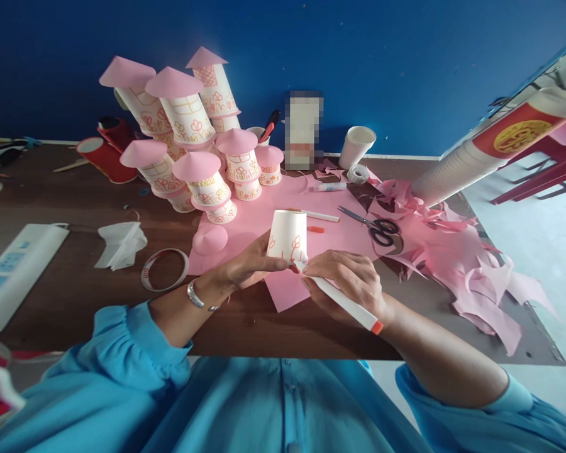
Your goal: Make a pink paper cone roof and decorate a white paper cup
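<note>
Holds an inverted, flower-marked paper cup (287, 231) above the desk (245, 330), pinched near its lower rim in left hand (252, 265); grips marker (342, 301) in right hand (356, 275), tip at cup's lower edge. Judges cup light, thin-walled, easily dented; best taken gently, off the drawing. Finds orange cap (316, 230), scissors (368, 223), pink scraps (457, 248) crowding three o'clock, roofed towers (187, 119) at ten.

Looks like a craft workspace, judging by a marker (344, 302) at five o'clock, decorated cup towers (187, 119) at ten, and scissors (370, 223) plus pink paper scraps (478, 277) at three, all above a brown tabletop (245, 333).
</note>
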The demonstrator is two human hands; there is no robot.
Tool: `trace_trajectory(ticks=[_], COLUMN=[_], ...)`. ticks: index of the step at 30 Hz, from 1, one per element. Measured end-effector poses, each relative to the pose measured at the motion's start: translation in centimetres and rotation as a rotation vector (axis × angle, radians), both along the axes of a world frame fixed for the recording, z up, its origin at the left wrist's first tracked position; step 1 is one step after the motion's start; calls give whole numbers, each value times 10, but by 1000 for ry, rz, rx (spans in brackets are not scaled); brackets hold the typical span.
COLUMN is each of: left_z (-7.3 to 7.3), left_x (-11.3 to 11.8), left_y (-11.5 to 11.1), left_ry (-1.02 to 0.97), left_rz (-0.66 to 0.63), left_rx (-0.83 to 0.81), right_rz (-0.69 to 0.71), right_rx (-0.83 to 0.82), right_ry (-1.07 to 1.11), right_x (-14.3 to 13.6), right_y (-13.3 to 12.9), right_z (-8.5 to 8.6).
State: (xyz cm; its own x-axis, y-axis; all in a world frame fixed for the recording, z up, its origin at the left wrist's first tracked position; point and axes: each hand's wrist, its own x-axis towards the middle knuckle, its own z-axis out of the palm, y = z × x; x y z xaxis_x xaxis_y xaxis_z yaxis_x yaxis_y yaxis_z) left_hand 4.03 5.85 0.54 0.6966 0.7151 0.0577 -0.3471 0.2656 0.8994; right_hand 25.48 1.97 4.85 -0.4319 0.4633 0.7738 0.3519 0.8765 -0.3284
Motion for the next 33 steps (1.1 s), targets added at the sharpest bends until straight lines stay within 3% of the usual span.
trace_trajectory(ticks=[12,33], left_z=[-4,-2], left_x=[-1,-1], left_y=[0,-1], left_ry=[9,11], left_rz=[22,39], left_rx=[-38,-28], right_rz=[-90,-71], right_rx=[19,9], right_ry=[-10,-13], right_x=[3,2], right_y=[3,1], right_z=[3,2])
